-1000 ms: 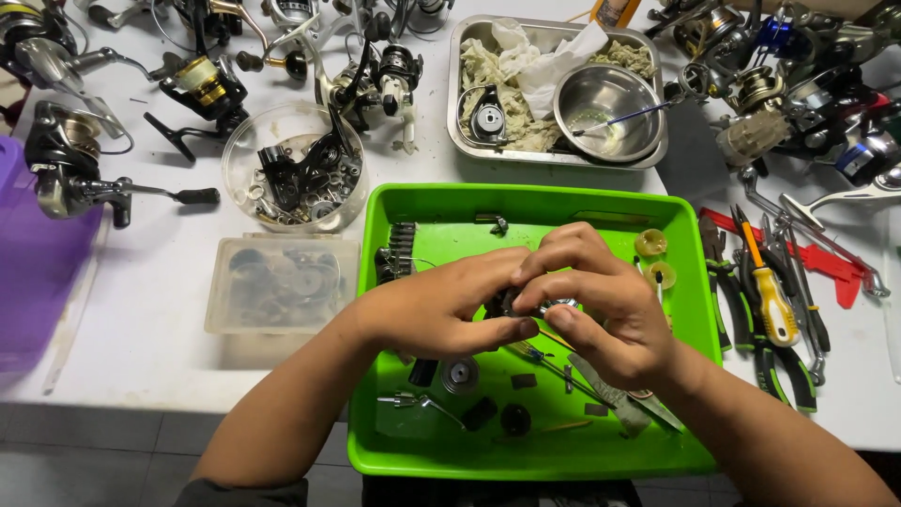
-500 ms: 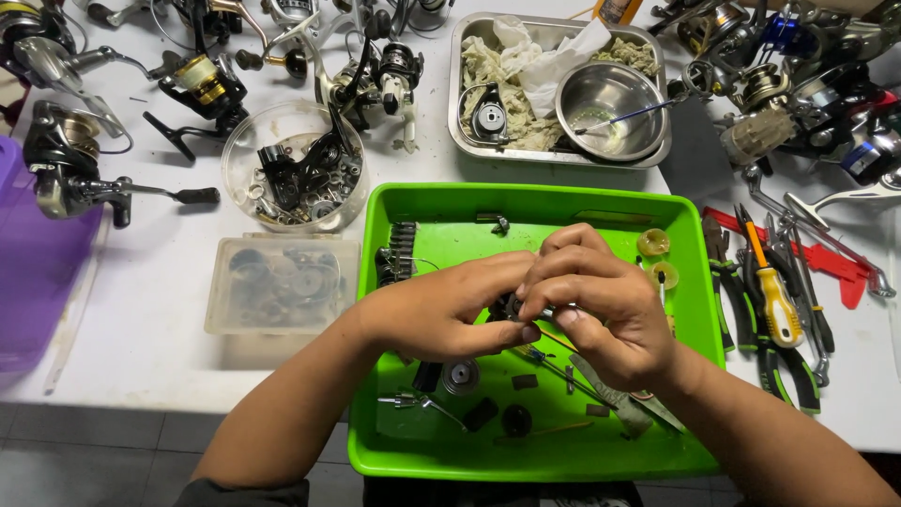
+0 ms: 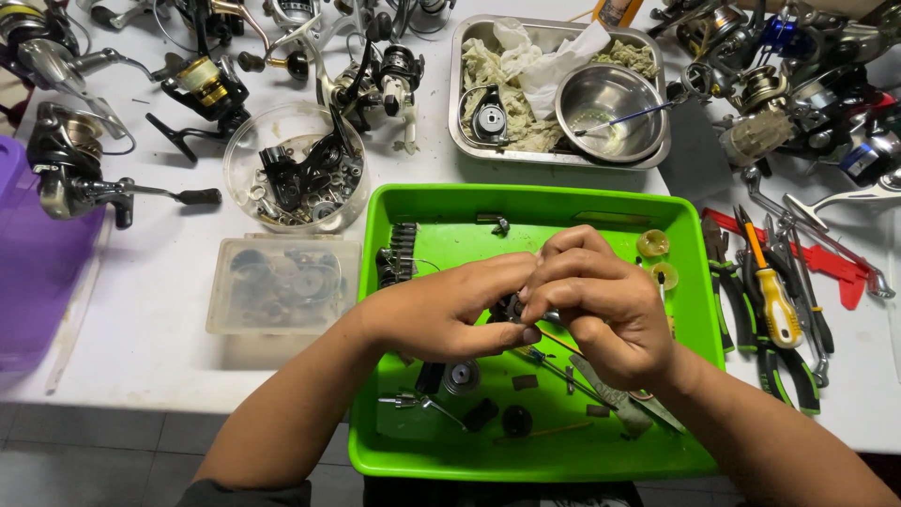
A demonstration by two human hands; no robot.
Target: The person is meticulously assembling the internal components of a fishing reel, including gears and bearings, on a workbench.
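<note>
- Green plastic tray (image 3: 427,451) sits on white table (image 3: 150,329), right in front of the person; both hands work over its middle.
- L hand (image 3: 441,310): fingers curled shut, thumb + fingertips pinching a small dark metal part (image 3: 510,308). Part is mostly hidden btw the two hands, can't tell exactly what it is.
- R hand (image 3: 596,300): fingers bent closed, tips pressed on same part from the right side; knuckles up. Hands touching each other at the fingertips.
- Part is held above the tray floor, approx centre of tray, not resting on it.
- Tray floor under the hands: small black bits, a round silver gear-like disc (image 3: 460,377), a thin screwdriver (image 3: 563,368), misc small screws/pieces. Black toothed piece (image 3: 402,252) at tray's upper left; two yellowish rings (image 3: 653,244) near upper right wall.
- L of tray: clear lidded plastic box (image 3: 282,286) w/ dark round parts inside; above it a clear round bowl (image 3: 297,169) full of black + silver bits.
- Behind tray: steel pan (image 3: 465,131) w/ crumpled rags, a steel bowl (image 3: 610,99) w/ a small brush in it.
- R of tray: hand tools in a row, pliers w/ green-black grips (image 3: 751,338), yellow-handled screwdriver (image 3: 775,305), red tool (image 3: 835,268).
- Fishing reels (image 3: 206,89) scattered across table's far edge, L and R; one reel w/ crank handle (image 3: 70,174) at far left.
- Purple bin (image 3: 33,272) at left edge of table.
</note>
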